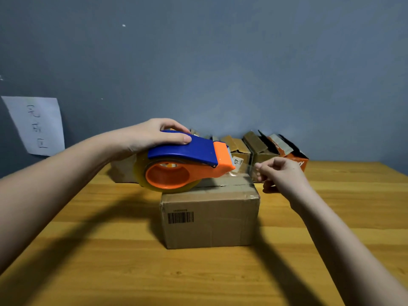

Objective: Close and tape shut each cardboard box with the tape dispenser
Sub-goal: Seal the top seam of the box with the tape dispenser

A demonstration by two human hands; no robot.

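Observation:
A closed brown cardboard box (209, 219) with a barcode on its front stands mid-table. Above its top, my left hand (145, 138) grips the blue handle of an orange and blue tape dispenser (185, 162) that carries a roll of clear tape. The dispenser's toothed end points right. My right hand (280, 173) pinches the free end of the clear tape (245, 167), which stretches from the dispenser's blade over the box's right side.
Several open cardboard boxes (240, 149) stand in a row along the grey wall, with an orange one (295, 161) at the right end. A white paper sheet (37, 124) hangs on the wall at left. The wooden table (110, 250) spreads around the box.

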